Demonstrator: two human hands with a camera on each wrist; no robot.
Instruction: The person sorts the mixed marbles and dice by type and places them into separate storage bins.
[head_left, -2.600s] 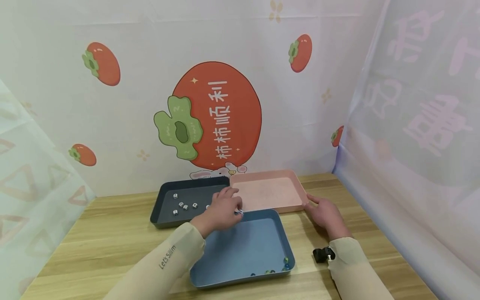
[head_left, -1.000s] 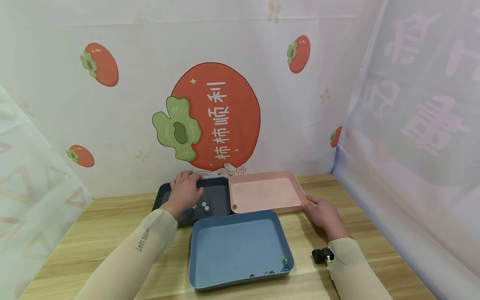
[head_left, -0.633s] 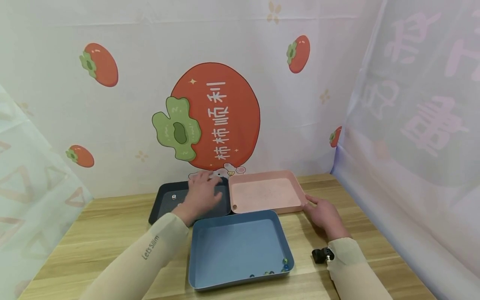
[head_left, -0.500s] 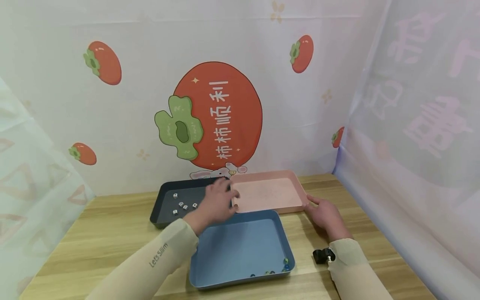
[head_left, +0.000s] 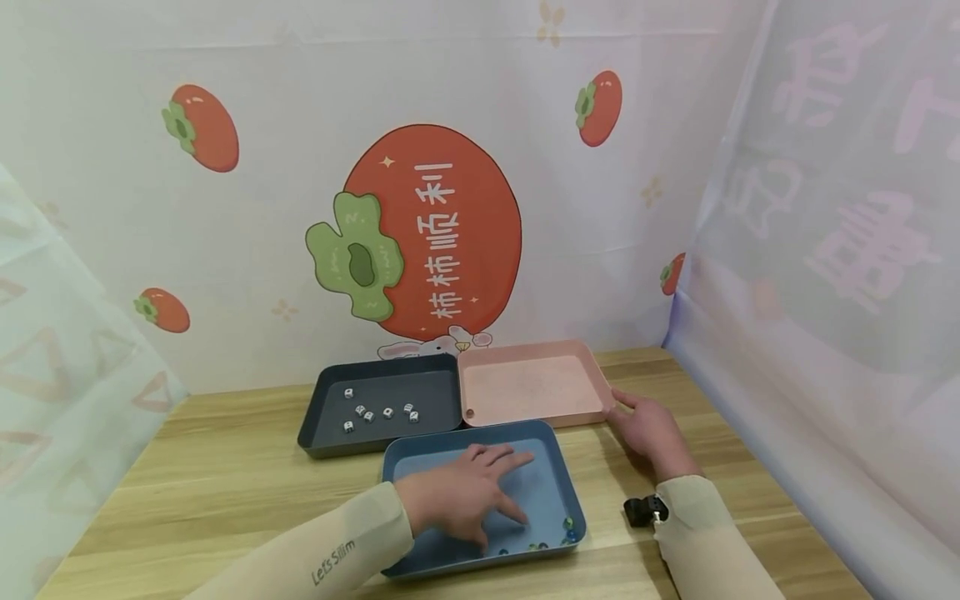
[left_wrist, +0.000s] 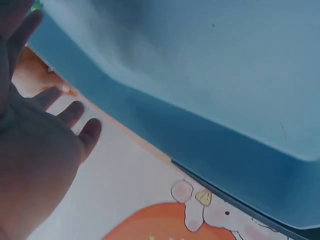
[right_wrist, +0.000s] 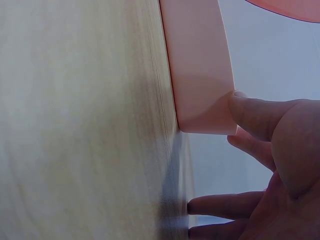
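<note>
My left hand hovers over the blue tray, fingers spread and nothing held. In that tray's near right corner lie several small glass marbles, blue and green-yellow. At the right, my right hand grips the near right corner of the pink tray. The right wrist view shows the thumb on the tray's rim and a finger around the corner. A small brown round piece sits in the pink tray's near left corner.
Several white dice lie in a dark grey tray at the back left, beside the pink one. A black device sits at the right wrist. Behind the wooden table hangs a printed cloth.
My left hand has moved from above the dark tray, past the pink tray's left corner, to above the blue tray. The dice stay put, and the right hand keeps its hold.
</note>
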